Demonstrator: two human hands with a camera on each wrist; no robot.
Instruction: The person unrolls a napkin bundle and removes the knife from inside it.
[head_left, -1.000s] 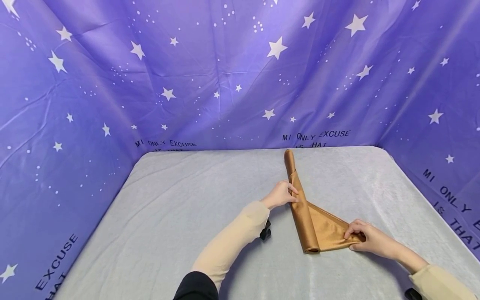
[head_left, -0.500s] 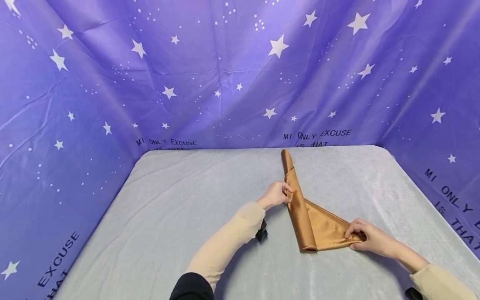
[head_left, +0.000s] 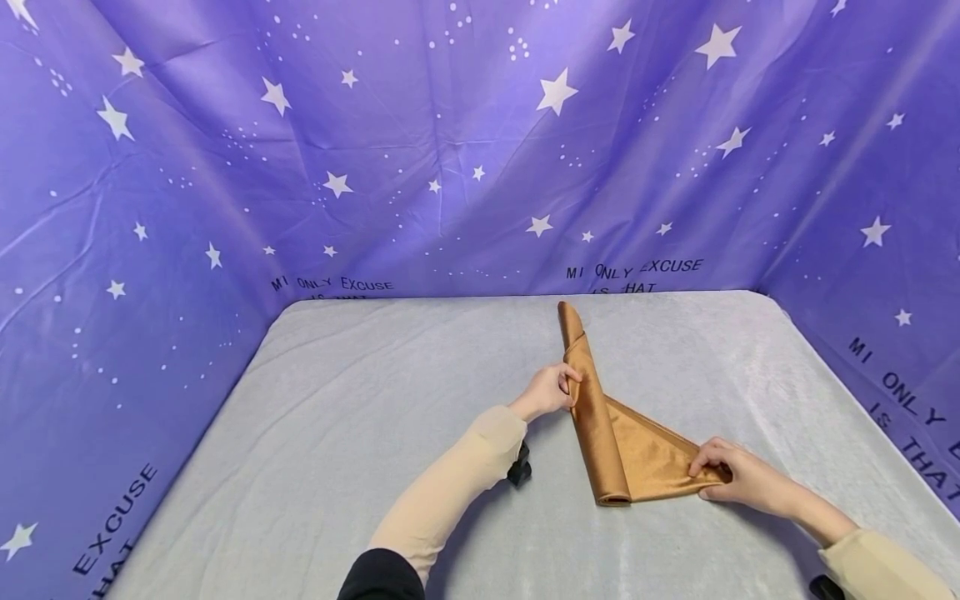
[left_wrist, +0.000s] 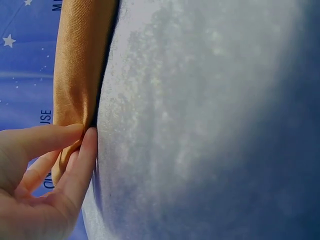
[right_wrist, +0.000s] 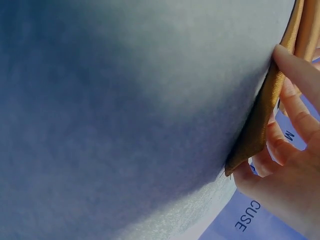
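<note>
A shiny golden-brown cloth (head_left: 600, 433) lies right of the table's middle, most of it wound into a long roll that points toward the back edge. From the roll's right side a flat triangular flap (head_left: 652, 458) spreads out. My left hand (head_left: 549, 392) pinches the roll at its left side, about midway along; in the left wrist view the fabric (left_wrist: 77, 75) puckers between thumb and fingers. At the flap's outer corner my right hand (head_left: 742, 479) grips the cloth. The right wrist view shows that corner (right_wrist: 252, 132) between thumb and fingers.
A pale grey covering (head_left: 375, 400) lies over the table. Purple curtains (head_left: 435, 150) with white stars and printed words hang behind it and along both sides. Black bands (head_left: 519, 467) sit at the wrists.
My left hand has shifted a little to the left, and the roll has moved left with it. The flap between roll and right hand is slightly wider. The right hand stays in place.
</note>
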